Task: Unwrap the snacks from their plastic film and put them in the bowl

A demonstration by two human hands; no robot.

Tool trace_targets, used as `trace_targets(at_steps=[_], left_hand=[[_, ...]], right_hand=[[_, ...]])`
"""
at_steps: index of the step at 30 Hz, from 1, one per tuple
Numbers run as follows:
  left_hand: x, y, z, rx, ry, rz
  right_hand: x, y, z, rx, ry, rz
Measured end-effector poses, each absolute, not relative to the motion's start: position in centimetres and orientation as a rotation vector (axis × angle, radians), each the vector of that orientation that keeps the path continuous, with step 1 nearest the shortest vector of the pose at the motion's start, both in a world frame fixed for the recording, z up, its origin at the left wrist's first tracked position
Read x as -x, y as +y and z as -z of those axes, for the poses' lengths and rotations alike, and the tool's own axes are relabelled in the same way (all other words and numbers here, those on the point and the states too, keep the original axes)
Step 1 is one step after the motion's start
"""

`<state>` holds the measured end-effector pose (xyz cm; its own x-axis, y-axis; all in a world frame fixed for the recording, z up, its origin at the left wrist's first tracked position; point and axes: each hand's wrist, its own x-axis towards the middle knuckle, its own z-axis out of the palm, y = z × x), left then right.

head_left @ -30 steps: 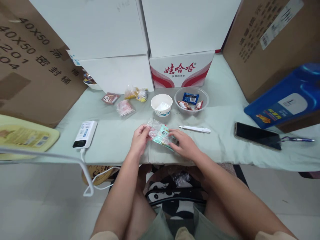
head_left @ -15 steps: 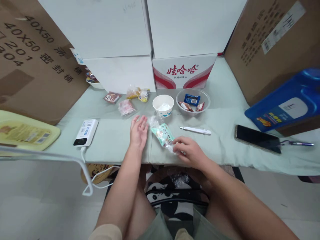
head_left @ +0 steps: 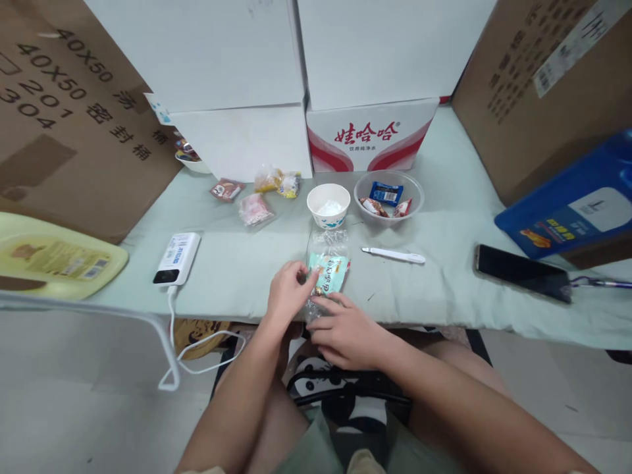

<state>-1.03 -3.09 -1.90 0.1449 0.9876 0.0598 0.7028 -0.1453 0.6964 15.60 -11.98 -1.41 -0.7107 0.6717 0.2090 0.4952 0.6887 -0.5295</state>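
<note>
A mint-green snack packet (head_left: 330, 271) with clear plastic wrap at both ends lies at the table's near edge, its far end pointing at the paper cup. My left hand (head_left: 290, 289) is closed at its left side, thumb and fingers pinching the lower left corner. From the right, my right hand (head_left: 345, 332) has its fingers bent over the clear near end of the wrap; its thumb is hidden. Just beyond the packet stands a white paper cup (head_left: 328, 207) with something whitish inside. To the right lies a white utility knife (head_left: 394, 255).
A clear plastic bowl (head_left: 419, 196) holds several wrapped snacks. Other small snack packets (head_left: 254, 209) lie left of the cup. A power bank (head_left: 178, 259) with a cable, a yellow bottle (head_left: 64, 257), a phone (head_left: 522, 272) and a blue bottle (head_left: 573, 194) flank the work area. Boxes (head_left: 372, 138) stand behind.
The packet has turned from slanting to nearly straight away from me. My left hand went from open beside it to closed on its edge; my right hand moved left along the near end.
</note>
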Motion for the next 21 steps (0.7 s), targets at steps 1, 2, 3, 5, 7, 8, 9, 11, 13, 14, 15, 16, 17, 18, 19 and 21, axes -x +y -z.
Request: trace_targets(at_steps=[1, 2, 3, 5, 7, 8, 9, 11, 13, 14, 15, 16, 17, 18, 19, 21], left_hand=[[1.0, -2.9, 1.9, -1.886, 1.595, -0.765], [1.0, -2.7, 1.9, -1.831, 1.570, -0.806], [0.9, -2.5, 1.8, -1.742, 1.533, -0.843], [0.9, -2.3, 1.6, -1.454, 1.426, -0.924], [0.8, -2.2, 1.2, -1.092, 1.249, -0.976], [0.8, -2.2, 1.0, -0.929, 1.146, -0.992], [0.8, -2.3, 0.8, -0.799, 1.045, -0.999], [0.7, -2.4, 0.3, -0.649, 0.873, -1.001], [0.4, -2.6, -0.1, -0.579, 0.749, -0.997], [0.1, -2.7, -0.2, -0.546, 0.703, -0.986], [-0.2, -2.7, -0.3, -0.510, 0.668, -0.973], [-0.5, -2.8, -0.5, -0.475, 0.645, -0.960], [-0.9, -2.8, -0.6, -0.445, 0.631, -0.952], [-1.3, -2.8, -0.7, -0.422, 0.624, -0.951], [-1.6, -2.7, -0.9, -0.407, 0.622, -0.958], [-2.0, -2.6, -1.3, -0.389, 0.631, -0.985]], right_hand=[[-15.6, -11.9, 1.2, 0.911, -2.455, -0.629], [-15.7, -11.7, 1.0, 0.923, -2.377, -0.634], [-15.8, -11.4, 0.8, 0.955, -2.278, -0.639], [-16.1, -10.8, 0.5, 1.108, -2.028, -0.665], [-16.6, -10.0, 0.6, 1.325, -1.746, -0.760], [-16.8, -9.5, 0.8, 1.422, -1.610, -0.837], [-16.9, -9.2, 1.0, 1.494, -1.483, -0.930], [-17.2, -8.5, 1.5, 1.556, -1.249, -1.133], [-17.3, -8.2, 1.9, 1.545, -1.039, -1.303], [-17.3, -8.1, 1.9, 1.513, -0.944, -1.372], [-17.3, -8.0, 1.9, 1.464, -0.856, -1.429], [-17.3, -7.9, 1.8, 1.404, -0.780, -1.477], [-17.3, -7.9, 1.7, 1.333, -0.715, -1.515], [-17.3, -7.8, 1.6, 1.261, -0.661, -1.544], [-17.2, -7.7, 1.4, 1.197, -0.618, -1.561], [-17.1, -7.4, 1.3, 1.106, -0.552, -1.571]])
